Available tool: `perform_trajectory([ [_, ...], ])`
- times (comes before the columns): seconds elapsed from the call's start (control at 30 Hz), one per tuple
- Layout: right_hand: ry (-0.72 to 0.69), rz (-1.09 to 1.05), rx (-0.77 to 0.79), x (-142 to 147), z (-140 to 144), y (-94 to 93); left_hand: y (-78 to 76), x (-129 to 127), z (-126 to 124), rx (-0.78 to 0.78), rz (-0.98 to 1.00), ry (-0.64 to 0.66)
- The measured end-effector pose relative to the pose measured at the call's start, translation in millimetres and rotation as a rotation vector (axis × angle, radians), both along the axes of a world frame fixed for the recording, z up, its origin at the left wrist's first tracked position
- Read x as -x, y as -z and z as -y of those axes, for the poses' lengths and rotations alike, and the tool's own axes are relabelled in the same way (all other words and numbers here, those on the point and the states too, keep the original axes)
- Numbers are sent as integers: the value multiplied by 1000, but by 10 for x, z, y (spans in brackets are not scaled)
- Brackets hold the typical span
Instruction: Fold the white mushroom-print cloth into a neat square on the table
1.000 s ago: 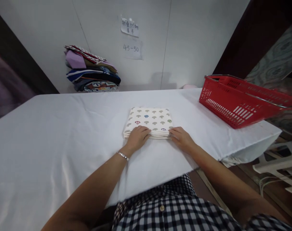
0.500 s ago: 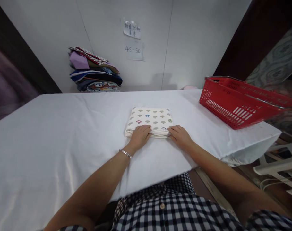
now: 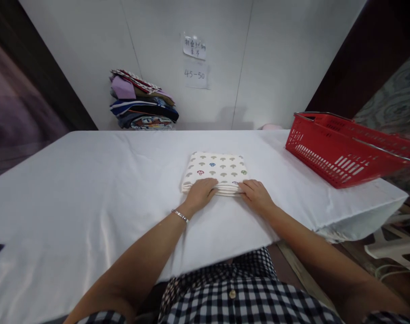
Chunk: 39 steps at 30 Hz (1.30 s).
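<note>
Little has shifted over the last second: both hands are kept at the near edge of the folded cloth, and only the viewpoint has drifted, so the whole scene sits slightly further right in the picture. Nearest, a black-and-white checked shirt point(image 3: 239, 301) is seen at the bottom edge. Just beyond it, the left hand point(image 3: 200, 194) (a thin bracelet point(image 3: 179, 215) is worn at its wrist) is laid on the cloth's near left corner, fingers curled over the edge and pressed down on the stacked layers. The right hand point(image 3: 257, 196) is set against the near right corner; whether its fingertips are tucked under the layers cannot be told. The folded mushroom-print cloth point(image 3: 218, 168) lies flat at the middle of the white-covered table point(image 3: 73, 193), squared up and held steady, which is judged as a fold finished and being gripped or tidied. Further off, a red plastic basket point(image 3: 340, 148) is stood at the table's right end, well apart from the cloth. Against the far wall a stack of folded fabrics point(image 3: 142, 101) is piled, with two paper notes point(image 3: 195, 60) stuck above it.
</note>
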State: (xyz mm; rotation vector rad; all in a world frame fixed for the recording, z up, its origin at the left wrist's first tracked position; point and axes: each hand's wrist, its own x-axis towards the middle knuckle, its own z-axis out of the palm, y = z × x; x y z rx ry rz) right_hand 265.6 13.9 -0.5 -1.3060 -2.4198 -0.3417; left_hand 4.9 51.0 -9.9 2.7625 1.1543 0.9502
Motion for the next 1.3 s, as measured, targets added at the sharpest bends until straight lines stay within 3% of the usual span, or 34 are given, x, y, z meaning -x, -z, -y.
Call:
perform_trajectory([
  [0.37,-30,-82,8,30,-101,-8,-84,8,-11,-9,-82,-115],
  [0.6,-76,-120,14,220,-37,-45,-52,2,-32,-7,-96,-121],
  [0.83,-37,-149,-41,375,-185,-48,-89,-16,68,-146,-5,-78],
  [1.0,-67,-183,-65,344,-203,-26,-115,-82,173,-194,-113,7],
  [1.3,-72,-245,-111,339,-216,24,-36,-97,37,-259,-78,-107],
])
